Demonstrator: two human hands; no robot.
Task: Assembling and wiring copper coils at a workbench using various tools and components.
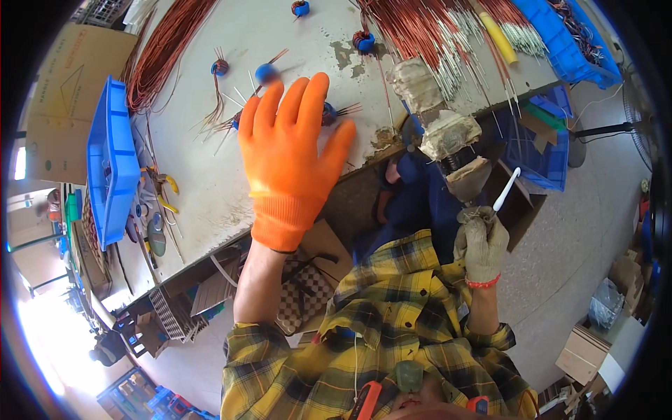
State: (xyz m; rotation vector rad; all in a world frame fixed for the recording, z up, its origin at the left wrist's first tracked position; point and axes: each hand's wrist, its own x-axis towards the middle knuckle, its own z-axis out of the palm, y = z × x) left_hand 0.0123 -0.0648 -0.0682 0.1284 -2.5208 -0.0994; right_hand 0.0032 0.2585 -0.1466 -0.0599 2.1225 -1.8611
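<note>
My left hand [290, 150], in an orange knit-cuffed glove, is stretched out flat above the worktable [203, 175], fingers spread. Just beyond its fingertips is a blurred blue ring core [266, 73]. Copper-wound blue cores partly show beside the glove, one past the thumb [328, 114] and one at the little finger's side; whether the palm touches them is hidden. Low on the right, my right hand [483, 245], in a pale work glove, grips a slim white hook-like tool [507, 189], its rounded tip pointing up, close to the lower end of a cloth-wrapped vise [444, 129].
More wound cores [220, 67] [364, 42] lie on the table. Bundles of red-brown wire [168, 45] [420, 35] spread along its far side. Blue bins [112, 164] [574, 42] stand at both ends. Yellow-handled pliers [168, 192] lie at left, a yellow tube [498, 38] at far right.
</note>
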